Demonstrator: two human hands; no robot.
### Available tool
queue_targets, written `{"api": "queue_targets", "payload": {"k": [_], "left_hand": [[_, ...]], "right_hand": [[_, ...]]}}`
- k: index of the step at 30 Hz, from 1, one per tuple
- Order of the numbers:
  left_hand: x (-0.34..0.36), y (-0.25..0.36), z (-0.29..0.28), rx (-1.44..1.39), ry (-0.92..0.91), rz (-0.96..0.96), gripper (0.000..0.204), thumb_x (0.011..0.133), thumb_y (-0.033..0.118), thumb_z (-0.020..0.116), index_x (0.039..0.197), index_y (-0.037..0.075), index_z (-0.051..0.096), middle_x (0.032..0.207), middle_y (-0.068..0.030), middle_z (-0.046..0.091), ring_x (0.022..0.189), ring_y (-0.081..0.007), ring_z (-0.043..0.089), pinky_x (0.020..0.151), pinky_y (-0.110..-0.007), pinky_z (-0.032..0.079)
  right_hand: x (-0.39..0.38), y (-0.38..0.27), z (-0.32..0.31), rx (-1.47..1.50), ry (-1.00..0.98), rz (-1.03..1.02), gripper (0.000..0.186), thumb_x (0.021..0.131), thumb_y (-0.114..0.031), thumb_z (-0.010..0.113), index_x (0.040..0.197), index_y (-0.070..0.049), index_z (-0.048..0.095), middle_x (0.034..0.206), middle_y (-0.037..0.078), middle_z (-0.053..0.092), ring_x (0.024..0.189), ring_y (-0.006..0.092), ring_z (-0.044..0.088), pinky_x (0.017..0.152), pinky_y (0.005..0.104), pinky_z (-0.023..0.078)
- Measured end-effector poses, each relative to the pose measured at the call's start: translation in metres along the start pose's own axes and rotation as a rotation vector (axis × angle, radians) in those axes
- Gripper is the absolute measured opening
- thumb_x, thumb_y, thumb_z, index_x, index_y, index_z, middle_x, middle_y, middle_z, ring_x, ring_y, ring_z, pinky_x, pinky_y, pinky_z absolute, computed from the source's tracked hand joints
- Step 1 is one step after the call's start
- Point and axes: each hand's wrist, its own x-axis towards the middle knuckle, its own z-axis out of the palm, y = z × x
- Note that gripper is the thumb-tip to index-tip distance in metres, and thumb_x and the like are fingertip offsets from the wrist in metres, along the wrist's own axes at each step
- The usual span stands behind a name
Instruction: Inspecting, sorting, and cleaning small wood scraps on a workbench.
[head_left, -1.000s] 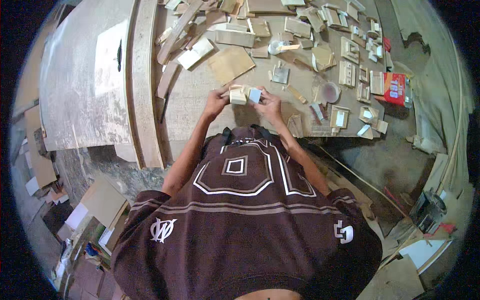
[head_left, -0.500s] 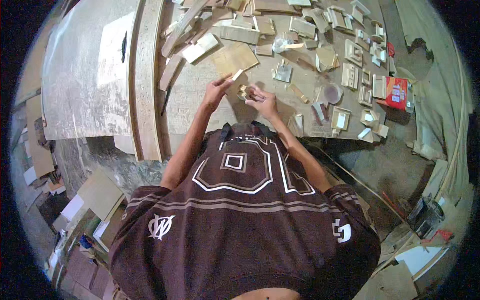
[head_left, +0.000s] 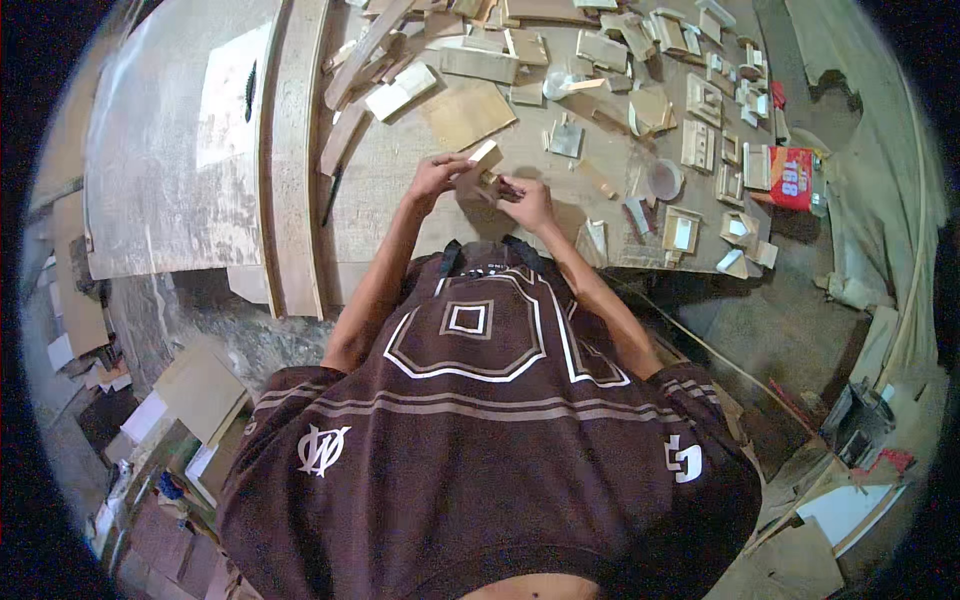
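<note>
Wooden block sits pinched in the left hand above the surface while the right hand pinches its lower edge, apparently fitting pieces together; alignment needs care next.

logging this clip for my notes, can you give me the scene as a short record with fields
setting: dusty wooden workbench seen from above, scraps on the floor
left hand: left hand gripping a small pale wooden block above the bench
right hand: right hand beside the block, fingers closed on something small; what it is cannot be made out
near the hands: flat plywood square, small square wooden frames, a round clear cup
far right of bench: red box
person: dark brown patterned shirt
</note>
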Motion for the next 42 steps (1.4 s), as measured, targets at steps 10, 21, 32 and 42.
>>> {"api": "queue_targets", "payload": {"k": [10, 21, 32, 42], "left_hand": [[-0.014, 0.007, 0.002, -0.457, -0.201, -0.233, 0.056, 0.091, 0.039, 0.058, 0.137, 0.008, 0.050, 0.129, -0.0139, 0.059, 0.112, -0.0322, 0.060, 0.094, -0.051, 0.051], [-0.045, -0.009, -0.016, -0.773, -0.673, -0.325, 0.074, 0.092, 0.045, 0.060, 0.145, -0.001, 0.037, 0.142, -0.0299, 0.043, 0.120, -0.0562, 0.051, 0.106, -0.062, 0.043], [-0.033, -0.029, -0.024, -0.746, -0.688, -0.218, 0.073, 0.091, 0.042, 0.060, 0.144, -0.003, 0.037, 0.133, -0.0307, 0.051, 0.115, -0.0522, 0.058, 0.093, -0.054, 0.057], [-0.036, -0.008, -0.021, -0.438, -0.631, -0.210, 0.066, 0.089, 0.044, 0.065, 0.138, 0.003, 0.049, 0.126, -0.0185, 0.060, 0.115, -0.0314, 0.060, 0.097, -0.052, 0.052]], "right_hand": [[-0.010, -0.040, -0.010, 0.140, -0.060, 0.037, 0.052, 0.076, -0.015, 0.085, 0.122, 0.002, 0.068, 0.106, 0.009, 0.074, 0.094, 0.0113, 0.066, 0.085, 0.0270, 0.054], [-0.020, -0.054, -0.010, 0.159, -0.096, -0.184, 0.049, 0.074, -0.019, 0.086, 0.117, -0.002, 0.071, 0.095, 0.009, 0.075, 0.080, 0.0091, 0.068, 0.075, 0.0246, 0.055], [-0.025, -0.068, -0.011, 0.219, -0.159, -0.091, 0.046, 0.076, -0.009, 0.082, 0.118, 0.003, 0.069, 0.099, 0.008, 0.075, 0.086, 0.0096, 0.067, 0.080, 0.0252, 0.055], [-0.009, -0.048, -0.012, 0.408, -0.177, -0.029, 0.038, 0.082, -0.009, 0.080, 0.116, 0.005, 0.070, 0.102, 0.010, 0.074, 0.091, 0.0120, 0.067, 0.083, 0.0262, 0.055]]}}
